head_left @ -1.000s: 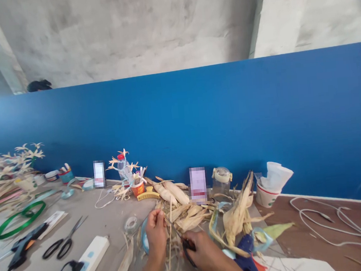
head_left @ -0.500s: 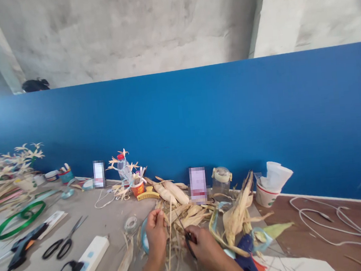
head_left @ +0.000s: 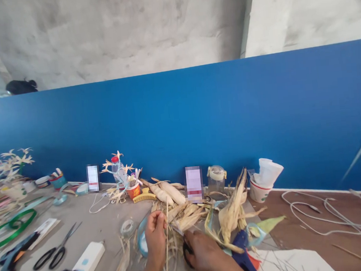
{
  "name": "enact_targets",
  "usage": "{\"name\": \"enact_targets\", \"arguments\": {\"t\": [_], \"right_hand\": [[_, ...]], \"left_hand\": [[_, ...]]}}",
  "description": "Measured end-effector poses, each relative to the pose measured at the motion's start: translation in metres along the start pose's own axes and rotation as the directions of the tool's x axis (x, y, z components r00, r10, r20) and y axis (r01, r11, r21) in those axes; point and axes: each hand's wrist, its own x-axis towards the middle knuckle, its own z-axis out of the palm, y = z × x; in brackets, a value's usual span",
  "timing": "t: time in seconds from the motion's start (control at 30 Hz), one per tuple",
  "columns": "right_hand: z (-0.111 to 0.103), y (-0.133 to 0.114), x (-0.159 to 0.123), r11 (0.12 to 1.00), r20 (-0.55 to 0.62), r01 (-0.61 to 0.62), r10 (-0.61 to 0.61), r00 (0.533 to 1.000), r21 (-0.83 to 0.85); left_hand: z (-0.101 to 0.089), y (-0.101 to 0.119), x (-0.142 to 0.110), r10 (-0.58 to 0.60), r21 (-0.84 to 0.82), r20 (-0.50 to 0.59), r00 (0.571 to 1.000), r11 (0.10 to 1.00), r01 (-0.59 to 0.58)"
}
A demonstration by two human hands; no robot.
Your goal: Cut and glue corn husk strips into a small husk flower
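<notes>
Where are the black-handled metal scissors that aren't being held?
In the head view, the black-handled metal scissors lie at lower left on the grey tabletop, between the black glue gun and the white power strip.

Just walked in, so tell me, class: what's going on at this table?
A person's right hand grips black-handled scissors, pointing toward the left hand. The left hand is closed in a pinch beside a thin pale stalk; whatever it holds is too small to make out. Dried husks lie heaped just beyond.
</notes>
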Motion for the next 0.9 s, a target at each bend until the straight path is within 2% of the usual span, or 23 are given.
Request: {"name": "enact_targets", "arguments": {"t": [0.1,0.23,0.3,0.47,0.53,0.6,0.73,0.8,0.9], "right_hand": [[-0.008,-0.001,-0.002,1.0,0.014,0.002,-0.002,1.0,0.011],[-0.009,-0.006,-0.001,0.994,-0.055,-0.104,0.102,0.993,-0.035],[-0.008,-0.009,-0.001,0.992,-0.058,-0.119,0.116,0.992,-0.047],[-0.011,-0.008,-0.004,0.999,-0.017,-0.041,0.041,0.999,-0.007],[-0.013,-0.005,-0.004,0.998,-0.038,0.012,-0.01,0.999,0.056],[-0.014,-0.004,0.0,0.982,-0.11,0.045,-0.025,0.994,0.182],[-0.011,-0.005,0.014,0.848,-0.323,0.095,0.094,0.942,0.522],[-0.006,-0.006,0.02,0.764,-0.337,0.108,0.149,0.93,0.636],[0.001,-0.008,0.026,0.643,-0.286,0.113,0.17,0.943,0.757]], "left_hand": [[0.0,0.001,-0.001,0.049,0.026,0.012,0.999,0.998,-0.049],[-0.001,0.004,-0.003,0.112,0.122,-0.009,0.994,0.986,-0.11],[-0.002,0.005,-0.003,0.13,0.156,-0.021,0.991,0.98,-0.126],[-0.002,0.005,-0.002,0.16,0.209,-0.007,0.987,0.966,-0.155],[-0.002,0.005,-0.003,0.168,0.222,0.005,0.986,0.961,-0.165],[-0.001,0.006,-0.005,0.179,0.239,0.026,0.984,0.954,-0.18],[0.001,0.008,-0.01,0.168,0.273,0.081,0.982,0.944,-0.184],[0.002,0.007,-0.012,0.15,0.287,0.095,0.984,0.942,-0.172],[0.002,0.004,-0.012,0.141,0.308,0.123,0.982,0.936,-0.173]]}}
